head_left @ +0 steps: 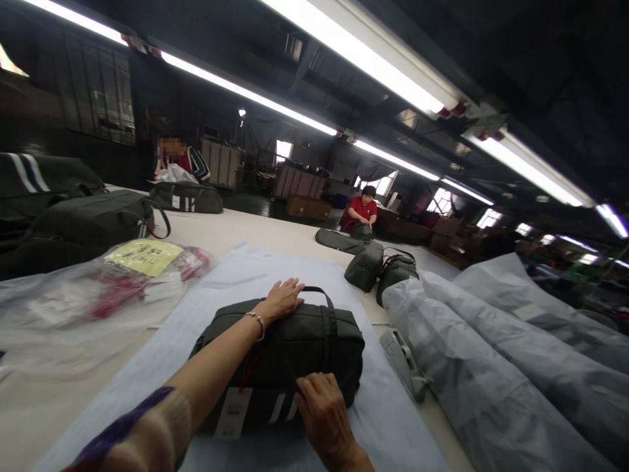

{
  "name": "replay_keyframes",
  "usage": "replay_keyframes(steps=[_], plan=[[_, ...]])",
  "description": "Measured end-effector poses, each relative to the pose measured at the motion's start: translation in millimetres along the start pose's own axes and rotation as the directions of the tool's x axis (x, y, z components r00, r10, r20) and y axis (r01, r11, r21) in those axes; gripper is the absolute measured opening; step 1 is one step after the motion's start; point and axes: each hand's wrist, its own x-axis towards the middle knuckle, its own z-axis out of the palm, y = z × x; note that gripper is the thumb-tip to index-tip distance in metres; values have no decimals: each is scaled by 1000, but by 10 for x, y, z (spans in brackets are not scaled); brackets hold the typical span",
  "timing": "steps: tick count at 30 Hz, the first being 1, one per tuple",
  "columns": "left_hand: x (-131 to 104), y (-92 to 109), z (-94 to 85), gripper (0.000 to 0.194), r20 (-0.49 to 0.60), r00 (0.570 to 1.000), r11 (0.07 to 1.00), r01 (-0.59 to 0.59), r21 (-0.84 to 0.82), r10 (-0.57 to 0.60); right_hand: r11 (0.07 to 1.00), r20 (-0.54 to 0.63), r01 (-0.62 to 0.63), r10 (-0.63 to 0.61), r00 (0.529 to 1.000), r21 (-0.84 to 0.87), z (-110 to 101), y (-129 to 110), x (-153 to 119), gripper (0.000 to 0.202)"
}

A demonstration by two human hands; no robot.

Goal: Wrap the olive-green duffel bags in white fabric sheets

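Duffel bag [289,351] in dark green, lying on pale-blue cloth [236,269] between two bare hands.
Resting left hand [282,298] across the bag's top, fingers extended, slightly parted, holding nothing, just beside the dark carry handle [328,328]; bending right hand's [324,406] fingers narrowly at the front side, near white stripes [284,408]; pinching fabric or not, cannot tell. Dangling a white hang tag [233,413] in front; lying between a clear plastic bag [63,308] with yellow label [143,256] on the left and a grey plastic tool [403,364] and long grey-wrapped bundles [472,354] on the right. Showing farther off more dark bags [364,267] and, beyond, a co-worker in a red shirt [362,210].
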Motion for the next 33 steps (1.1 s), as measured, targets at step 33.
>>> replay_keyframes(steps=[33], plan=[[-52, -63, 170, 65, 26, 967, 965, 253, 62, -255, 962, 97, -237, 226, 969, 132, 105, 1072, 524, 56]])
